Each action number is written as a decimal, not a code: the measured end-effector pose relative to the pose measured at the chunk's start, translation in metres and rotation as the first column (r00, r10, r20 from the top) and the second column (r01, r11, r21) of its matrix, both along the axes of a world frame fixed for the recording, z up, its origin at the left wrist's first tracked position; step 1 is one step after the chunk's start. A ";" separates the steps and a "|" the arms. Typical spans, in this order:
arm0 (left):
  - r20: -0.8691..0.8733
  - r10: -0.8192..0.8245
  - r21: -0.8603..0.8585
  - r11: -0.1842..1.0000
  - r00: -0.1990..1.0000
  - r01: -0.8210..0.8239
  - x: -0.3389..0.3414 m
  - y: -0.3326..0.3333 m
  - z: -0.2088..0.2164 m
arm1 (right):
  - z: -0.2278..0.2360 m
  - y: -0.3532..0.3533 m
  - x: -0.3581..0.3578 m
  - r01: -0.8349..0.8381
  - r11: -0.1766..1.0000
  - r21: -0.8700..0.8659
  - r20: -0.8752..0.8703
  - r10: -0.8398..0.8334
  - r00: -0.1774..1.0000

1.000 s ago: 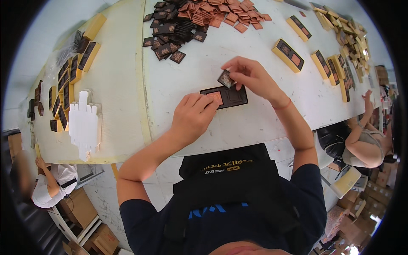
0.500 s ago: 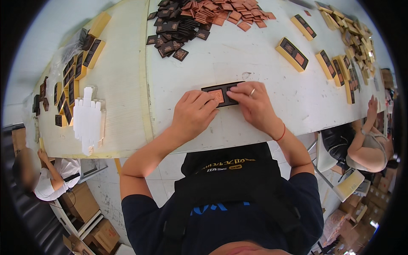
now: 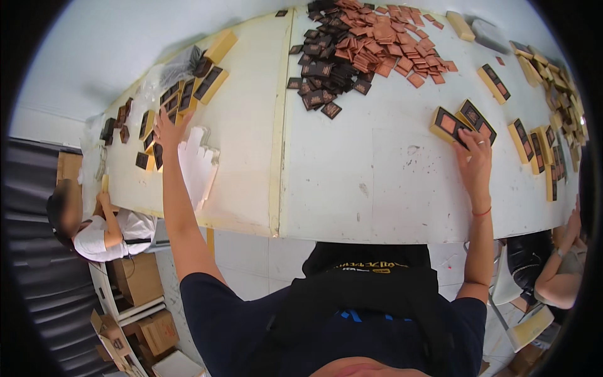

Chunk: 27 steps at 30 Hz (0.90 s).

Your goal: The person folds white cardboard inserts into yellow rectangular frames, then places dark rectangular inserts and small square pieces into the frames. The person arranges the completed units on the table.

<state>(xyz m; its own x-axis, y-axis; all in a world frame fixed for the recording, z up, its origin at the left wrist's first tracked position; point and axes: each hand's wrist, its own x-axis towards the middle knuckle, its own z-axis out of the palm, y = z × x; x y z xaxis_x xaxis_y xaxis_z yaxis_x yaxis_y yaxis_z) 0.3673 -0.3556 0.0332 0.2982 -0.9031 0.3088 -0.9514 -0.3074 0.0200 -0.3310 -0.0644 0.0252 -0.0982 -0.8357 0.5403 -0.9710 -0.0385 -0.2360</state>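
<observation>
At the right, my right hand (image 3: 475, 154) grips the end of a gold-sided box (image 3: 446, 120) whose dark two-slot tray shows an orange-brown square. This box lies against another like it (image 3: 477, 119) on the far side. My left hand (image 3: 168, 129) is stretched out to the left, fingers apart, over a cluster of gold boxes with dark trays (image 3: 187, 97). Part of that cluster is hidden beneath the hand. Beside my left wrist lies a stack of white card pieces (image 3: 198, 166).
A heap of dark squares (image 3: 326, 69) and orange-brown squares (image 3: 392, 44) covers the far middle of the white table (image 3: 339, 182). More gold boxes (image 3: 539, 147) stand at the right. Seated people are at the left (image 3: 113, 229) and right (image 3: 562, 276).
My hands have parted from the box in front of me. The right hand has carried a box to the far right; the left has reached out to the cluster at left. The view has shifted.
</observation>
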 end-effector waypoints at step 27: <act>-0.523 -0.786 -0.242 0.508 0.330 0.827 -0.268 0.210 0.015 | -0.017 -0.170 0.196 -0.471 0.866 0.167 0.445 0.360 0.820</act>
<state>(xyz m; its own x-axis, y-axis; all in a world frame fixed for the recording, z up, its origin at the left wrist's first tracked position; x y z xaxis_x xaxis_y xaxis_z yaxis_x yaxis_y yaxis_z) 0.0992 -0.1461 0.0485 -0.5074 -0.8021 0.3150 -0.5586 0.5845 0.5885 -0.1347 -0.2342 0.0080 0.1377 -0.9465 0.2918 -0.7014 -0.3012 -0.6460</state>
